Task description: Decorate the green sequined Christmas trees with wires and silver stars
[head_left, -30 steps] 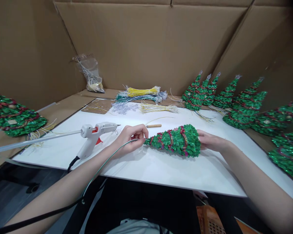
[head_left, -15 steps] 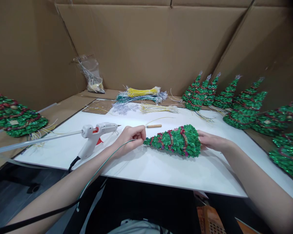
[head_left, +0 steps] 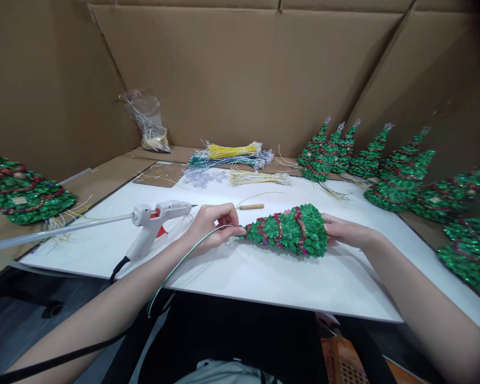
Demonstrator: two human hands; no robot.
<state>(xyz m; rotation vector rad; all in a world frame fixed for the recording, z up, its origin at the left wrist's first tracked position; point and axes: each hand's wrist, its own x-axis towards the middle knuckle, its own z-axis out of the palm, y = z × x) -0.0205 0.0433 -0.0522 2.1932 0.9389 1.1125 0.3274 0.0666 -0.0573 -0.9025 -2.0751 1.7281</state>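
A small green Christmas tree point(head_left: 290, 232) with red garland lies on its side, its tip to the left. At that tip my left hand point(head_left: 220, 225) pinches a thin green and white wire point(head_left: 184, 260), whose free end trails down over my forearm past the table edge. My right hand point(head_left: 344, 232) is closed around the tree's wide base; its fingertips are partly hidden behind the base. Beyond my left hand lies a wooden-handled awl point(head_left: 252, 207), with a thin yellow wire beside it.
A white glue gun point(head_left: 156, 224) with its long glue stick stands left of my forearm. Bundles of yellow wires point(head_left: 232, 150) and a plastic bag point(head_left: 150, 122) sit at the back. Several finished trees point(head_left: 368, 154) line the right side; another tree point(head_left: 28, 186) stands left.
My left fingers have shifted slightly right, onto the tree's tip. The wire's trailing end has drawn upward and to the right. The tree and right hand have hardly moved.
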